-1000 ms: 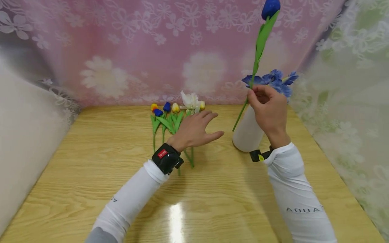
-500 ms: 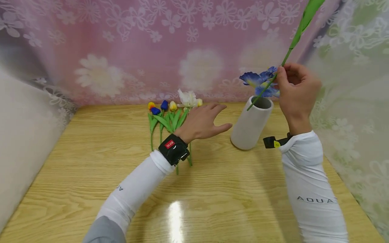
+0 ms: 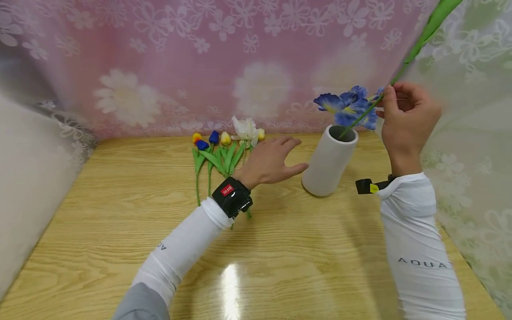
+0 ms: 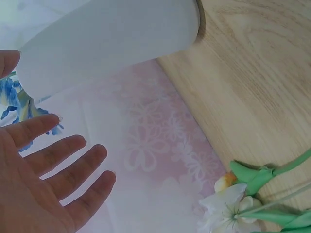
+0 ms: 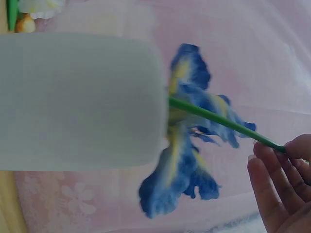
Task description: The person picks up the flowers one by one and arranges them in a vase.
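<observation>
My right hand [image 3: 410,120] pinches the green stem [image 5: 214,116] of an artificial tulip between thumb and fingers. The stem slants down into the mouth of a white vase [image 3: 330,162], its lower end inside the rim. Its leaf [image 3: 434,26] runs up past the top edge of the head view, so the bloom is out of sight. Blue irises [image 3: 348,106] spread over the far side of the vase mouth. My left hand [image 3: 274,160] hovers with spread fingers left of the vase, holding nothing; the left wrist view shows its open palm [image 4: 34,184].
Several artificial flowers lie on the wooden table [image 3: 140,249] left of the vase: blue tulips [image 3: 214,137], a yellow tulip [image 3: 226,138], an orange one [image 3: 197,138] and a white bloom [image 3: 246,130]. A pink floral curtain [image 3: 180,66] hangs behind the table.
My right hand has moved right with the tulip, whose stem tilted over and went from beside the vase into its mouth. My left hand has shifted slightly right and up.
</observation>
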`<state>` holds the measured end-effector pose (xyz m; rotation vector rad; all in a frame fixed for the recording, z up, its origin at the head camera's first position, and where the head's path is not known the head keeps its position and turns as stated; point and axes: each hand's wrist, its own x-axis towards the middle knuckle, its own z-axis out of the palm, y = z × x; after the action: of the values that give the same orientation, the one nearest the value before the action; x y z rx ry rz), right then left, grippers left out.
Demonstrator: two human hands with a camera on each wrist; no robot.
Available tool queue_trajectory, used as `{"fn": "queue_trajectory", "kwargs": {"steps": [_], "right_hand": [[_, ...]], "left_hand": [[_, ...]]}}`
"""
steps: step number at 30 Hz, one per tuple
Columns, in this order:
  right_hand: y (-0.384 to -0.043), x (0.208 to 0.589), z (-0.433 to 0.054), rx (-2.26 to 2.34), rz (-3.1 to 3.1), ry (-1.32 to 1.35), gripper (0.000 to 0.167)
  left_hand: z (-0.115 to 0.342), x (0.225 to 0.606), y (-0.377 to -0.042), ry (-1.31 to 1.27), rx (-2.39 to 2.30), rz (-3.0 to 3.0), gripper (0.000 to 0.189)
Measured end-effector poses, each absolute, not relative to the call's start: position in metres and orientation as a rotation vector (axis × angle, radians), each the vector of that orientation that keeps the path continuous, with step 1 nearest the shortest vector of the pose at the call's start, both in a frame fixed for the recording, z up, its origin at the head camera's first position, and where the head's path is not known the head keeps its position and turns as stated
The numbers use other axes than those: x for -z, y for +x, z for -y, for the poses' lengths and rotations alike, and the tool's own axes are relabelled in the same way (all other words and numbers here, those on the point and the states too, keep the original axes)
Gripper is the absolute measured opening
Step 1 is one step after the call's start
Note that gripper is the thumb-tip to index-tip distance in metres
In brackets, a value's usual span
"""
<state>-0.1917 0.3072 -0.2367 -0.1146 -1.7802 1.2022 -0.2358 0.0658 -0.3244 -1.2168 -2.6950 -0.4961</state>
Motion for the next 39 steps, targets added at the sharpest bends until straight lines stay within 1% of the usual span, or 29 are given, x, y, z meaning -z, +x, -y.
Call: {"fn": "queue_trajectory", "kwargs": {"steps": [6, 20, 23, 27, 39], "right_hand": [[-0.191, 0.258, -0.308, -1.082, 1.928, -0.205, 0.024], [-0.183, 0.290, -0.301, -0.904, 2.135, -0.326, 0.038], [-0.182, 0.295, -0.302, -0.901, 2.140, -0.315, 0.038], [-0.178, 0.300, -0.299, -0.928, 2.077, -0.275, 0.034], [-0.170, 0.323, -0.271, -0.979, 2.007, 0.012, 0.030]], "left_hand": [[-0.068, 0.330, -0.236, -1.226, 0.521, 2.698, 0.067], [-0.063, 0.345, -0.235, -1.227, 0.536, 2.692, 0.065], [-0.061, 0.348, -0.235, -1.218, 0.522, 2.723, 0.065], [-0.055, 0.354, -0.234, -1.184, 0.506, 2.771, 0.066], [-0.027, 0.372, -0.235, -1.083, 0.566, 2.853, 0.066]]}}
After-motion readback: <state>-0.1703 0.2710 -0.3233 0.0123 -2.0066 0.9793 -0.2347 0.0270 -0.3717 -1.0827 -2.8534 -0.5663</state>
